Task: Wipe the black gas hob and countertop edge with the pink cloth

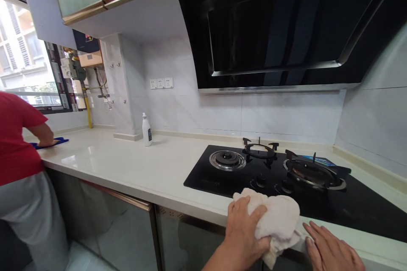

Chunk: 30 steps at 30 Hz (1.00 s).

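Kitchen surface (pixel 95 156) beside a black gas hob (pixel 263 169).
The left hand (pixel 244 233) has its fingers curled around a pale towel (pixel 273 220) at the near edge; the right hand (pixel 330 247) lies open, holding nothing. Farther left stand a white bottle (pixel 146 130) and a co-worker in red (pixel 15 139).

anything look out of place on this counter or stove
One thing stands out: a flat blue packet lies on the black glass gas hob behind the right burner, an odd spot so close to a burner. It's too small to tell exactly what it is.

Hob: gas hob (pixel 203 175) seen beneath black range hood (pixel 270 21)
Bottle: white bottle (pixel 146 131) placed by wall
Co-worker: person in red (pixel 15 139) shown with blue cloth (pixel 47 144)
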Each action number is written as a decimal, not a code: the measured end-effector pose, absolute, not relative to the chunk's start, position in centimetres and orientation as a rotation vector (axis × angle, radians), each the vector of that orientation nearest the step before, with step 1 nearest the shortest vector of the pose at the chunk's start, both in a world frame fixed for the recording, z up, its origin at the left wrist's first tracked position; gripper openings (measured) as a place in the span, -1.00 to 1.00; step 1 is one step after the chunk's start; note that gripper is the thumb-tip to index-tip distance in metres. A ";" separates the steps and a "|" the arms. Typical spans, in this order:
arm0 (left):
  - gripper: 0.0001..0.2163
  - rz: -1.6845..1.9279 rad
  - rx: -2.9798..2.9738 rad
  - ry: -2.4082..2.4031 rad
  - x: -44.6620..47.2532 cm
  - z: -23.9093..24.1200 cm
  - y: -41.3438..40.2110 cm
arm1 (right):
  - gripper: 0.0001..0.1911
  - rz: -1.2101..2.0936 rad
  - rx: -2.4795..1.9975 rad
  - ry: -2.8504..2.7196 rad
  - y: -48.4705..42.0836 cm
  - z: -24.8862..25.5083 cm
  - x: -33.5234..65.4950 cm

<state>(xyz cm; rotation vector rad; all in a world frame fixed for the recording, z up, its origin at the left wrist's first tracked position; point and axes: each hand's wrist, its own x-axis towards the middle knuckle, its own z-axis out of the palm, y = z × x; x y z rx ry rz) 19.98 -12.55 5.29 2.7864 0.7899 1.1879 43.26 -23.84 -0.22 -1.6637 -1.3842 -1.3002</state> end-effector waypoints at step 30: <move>-0.38 0.960 2.592 1.397 7.5 8.6 -7.8 | -0.58 -1.122 -1.658 -1.317 -23.7 -0.2 42.3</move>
